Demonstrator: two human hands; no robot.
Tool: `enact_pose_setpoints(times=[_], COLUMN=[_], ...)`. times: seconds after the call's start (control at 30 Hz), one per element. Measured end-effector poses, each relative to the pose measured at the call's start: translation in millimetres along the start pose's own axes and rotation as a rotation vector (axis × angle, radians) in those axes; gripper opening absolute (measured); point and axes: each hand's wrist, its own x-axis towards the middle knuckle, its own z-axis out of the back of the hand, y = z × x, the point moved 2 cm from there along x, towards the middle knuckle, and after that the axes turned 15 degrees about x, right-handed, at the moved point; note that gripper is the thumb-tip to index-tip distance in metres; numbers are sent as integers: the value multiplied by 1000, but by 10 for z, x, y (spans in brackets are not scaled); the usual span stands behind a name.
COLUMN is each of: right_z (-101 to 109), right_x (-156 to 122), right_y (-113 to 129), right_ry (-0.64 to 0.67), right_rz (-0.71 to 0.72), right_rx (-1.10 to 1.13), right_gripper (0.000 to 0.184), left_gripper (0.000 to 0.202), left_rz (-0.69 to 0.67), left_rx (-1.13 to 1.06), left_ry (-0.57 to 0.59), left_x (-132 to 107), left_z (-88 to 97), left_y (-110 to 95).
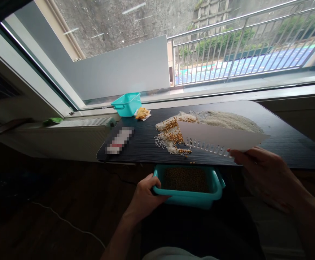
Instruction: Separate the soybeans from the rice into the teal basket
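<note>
My left hand (149,195) grips the left end of a teal plastic basket (189,198), held just below the table's front edge. Many round yellow-brown beans (184,179), which look like soybeans, lie inside it. In my right hand (257,160) is a white flat sheet with a row of slots along its lower edge, like a slotted scraper (222,135). Its left end reaches a mixed patch of beans (175,137) and white rice on the dark table. Behind the sheet spreads a larger heap of rice (224,119). The sheet covers part of both piles.
A second teal basket (128,104) stands at the table's back left, beside a crumpled yellow item (143,113) on white paper. A blurred-out rectangular object (120,140) lies on the dark table (143,144) at left. Beyond are a radiator (87,124) and a window. A white cable (70,224) crosses the floor.
</note>
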Motion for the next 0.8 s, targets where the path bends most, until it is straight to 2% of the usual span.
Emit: enact_pose_setpoints(times=[0.17, 0.3, 0.5, 0.63, 0.8], right_z=[84, 121, 151, 142, 134], right_x=[-199, -303, -327, -305, -297], right_y=[-162, -287, -362, -317, -272], right_ry=[-6, -38, -21, -19, -22], right_rz=[-167, -248, -267, -238, -269], right_rx=[128, 238, 237, 202, 258], right_gripper=[62, 58, 61, 63, 58], left_gripper=[31, 26, 24, 25, 27], left_rz=[30, 14, 11, -4, -12], left_rx=[67, 114, 140, 150, 151], left_ry=[0, 11, 16, -1, -6], left_x=[-29, -20, -14, -19, -19], left_z=[-1, -54, -101, -95, -97], left_y=[53, 38, 22, 49, 54])
